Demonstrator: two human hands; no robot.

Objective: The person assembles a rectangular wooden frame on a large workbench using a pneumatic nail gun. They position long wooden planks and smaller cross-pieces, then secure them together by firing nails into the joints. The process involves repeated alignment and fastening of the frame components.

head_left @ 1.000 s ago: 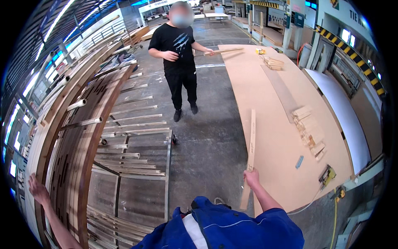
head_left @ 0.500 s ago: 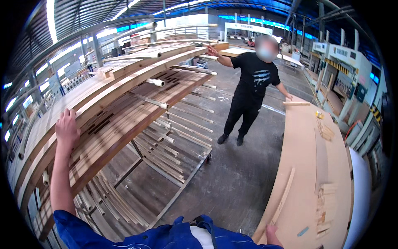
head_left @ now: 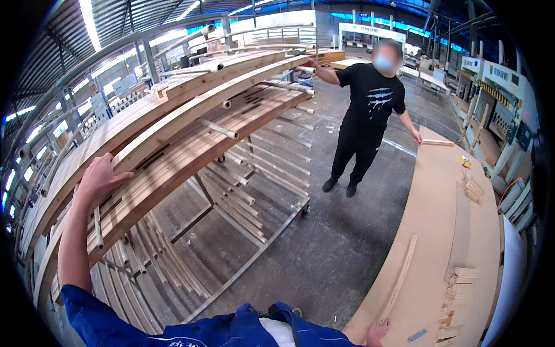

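A long pale wooden beam [head_left: 191, 117] lies slanting across the loaded rack on the left. My left hand [head_left: 104, 179] is over its near part, fingers curled across the top and thumb out to the side. At the lower right, a thin wooden strip [head_left: 400, 277] rests on a wide tan board [head_left: 425, 231]. Around the strip's near end my right hand [head_left: 377, 333] is closed, partly cut off by the lower edge. A co-worker [head_left: 370, 115] in black stands across from me, one hand at the beam's far end, the other by the board's far edge.
Stacked wood panels [head_left: 231, 120] lie beneath the beam on the metal rack [head_left: 254, 257], with several round bars projecting. Small wood pieces [head_left: 457, 301], a grey-blue tool [head_left: 417, 335] and a yellow item [head_left: 465, 162] lie on the board. Machines [head_left: 503, 87] line the far right.
My view has shifted left, so the scene sits further right. The front beam stands more apart from the one behind. My left thumb has spread outward.
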